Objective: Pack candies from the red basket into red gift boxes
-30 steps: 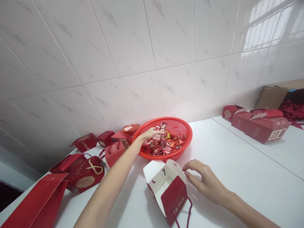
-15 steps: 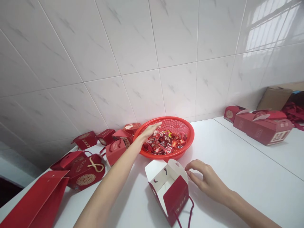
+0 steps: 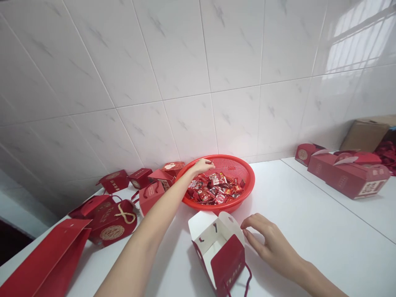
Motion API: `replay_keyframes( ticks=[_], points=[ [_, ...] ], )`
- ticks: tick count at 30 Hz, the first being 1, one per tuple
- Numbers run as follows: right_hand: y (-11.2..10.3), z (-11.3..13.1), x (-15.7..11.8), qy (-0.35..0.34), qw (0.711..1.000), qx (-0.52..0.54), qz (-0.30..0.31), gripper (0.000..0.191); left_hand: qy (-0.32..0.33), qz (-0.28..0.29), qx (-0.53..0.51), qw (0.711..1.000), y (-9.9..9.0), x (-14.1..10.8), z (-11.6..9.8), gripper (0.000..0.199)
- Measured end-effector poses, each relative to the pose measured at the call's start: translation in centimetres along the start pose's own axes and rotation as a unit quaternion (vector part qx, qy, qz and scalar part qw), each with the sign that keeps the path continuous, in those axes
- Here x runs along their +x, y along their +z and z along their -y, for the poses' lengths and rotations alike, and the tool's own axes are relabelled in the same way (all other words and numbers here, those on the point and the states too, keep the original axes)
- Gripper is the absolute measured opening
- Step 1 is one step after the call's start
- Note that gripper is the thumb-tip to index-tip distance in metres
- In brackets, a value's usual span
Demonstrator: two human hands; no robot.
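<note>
My left hand (image 3: 204, 166) is over the far left part of a red plastic basket (image 3: 249, 181), its fingers curled together. Whether anything is in those fingers I cannot make out. Wrapped candies (image 3: 213, 190) in red wrappers fill the bottom of the basket. In front of it stands a dark red gift box (image 3: 228, 264) with its flaps up, showing a white, bare inside. My right hand (image 3: 262, 239) pinches the edge of the box's rounded right flap between thumb and fingers. A dark red cord handle hangs from the box's near side.
Several red gift boxes (image 3: 113, 222) stand on the left, one with a tan bow. A large red bag or box (image 3: 43, 260) lies nearest. At the right are more red boxes (image 3: 346, 171) and a cardboard carton (image 3: 360, 134). A tiled wall (image 3: 185, 74) backs the white table.
My left hand, stretched flat over the basket before, now has curled fingers. The candies lie differently in the basket. My right hand stays at the box flap; the view has shifted slightly.
</note>
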State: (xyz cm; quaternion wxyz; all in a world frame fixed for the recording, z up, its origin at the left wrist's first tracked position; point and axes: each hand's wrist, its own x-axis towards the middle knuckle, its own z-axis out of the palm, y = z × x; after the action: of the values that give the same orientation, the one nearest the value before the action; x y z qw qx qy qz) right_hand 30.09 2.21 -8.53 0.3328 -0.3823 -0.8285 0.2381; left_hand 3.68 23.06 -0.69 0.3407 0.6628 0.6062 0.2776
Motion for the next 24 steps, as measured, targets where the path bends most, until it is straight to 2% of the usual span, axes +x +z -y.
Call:
replay_keyframes(
  ticks=[5, 12, 13, 15, 17, 18, 20, 24],
  points=[
    [-0.2, 0.4, -0.3, -0.023, 1.0, -0.007, 0.0, 0.024, 0.006, 0.03, 0.052, 0.998, -0.1, 0.5, 1.3, 0.034],
    [-0.2, 0.7, -0.4, -0.05, 0.998, -0.025, 0.003, 0.022, -0.008, 0.128, 0.155, 0.979, 0.0, -0.4, 3.0, 0.031],
    [-0.2, 0.7, -0.5, -0.052, 0.998, -0.028, 0.005, 0.022, -0.01, 0.138, 0.171, 0.976, 0.0, -0.3, 3.0, 0.034],
    [-0.2, 0.7, -0.5, -0.054, 0.998, -0.032, 0.01, 0.023, -0.011, 0.147, 0.2, 0.969, 0.2, -0.2, 2.8, 0.052],
    [-0.2, 0.6, -0.4, -0.055, 0.998, -0.033, 0.013, 0.023, -0.004, 0.141, 0.221, 0.965, 0.6, -0.1, 2.6, 0.07],
    [-0.2, 0.6, -0.4, -0.055, 0.998, -0.034, 0.014, 0.023, 0.002, 0.132, 0.226, 0.965, 0.8, -0.1, 2.5, 0.072],
    [-0.2, 0.5, -0.3, -0.054, 0.998, -0.041, 0.019, 0.022, 0.019, 0.11, 0.227, 0.967, 1.2, -0.3, 2.4, 0.06],
    [-0.1, 0.4, -0.3, -0.051, 0.997, -0.053, 0.029, 0.024, 0.046, 0.083, 0.191, 0.977, 1.8, -0.9, 2.5, 0.019]
  ],
)
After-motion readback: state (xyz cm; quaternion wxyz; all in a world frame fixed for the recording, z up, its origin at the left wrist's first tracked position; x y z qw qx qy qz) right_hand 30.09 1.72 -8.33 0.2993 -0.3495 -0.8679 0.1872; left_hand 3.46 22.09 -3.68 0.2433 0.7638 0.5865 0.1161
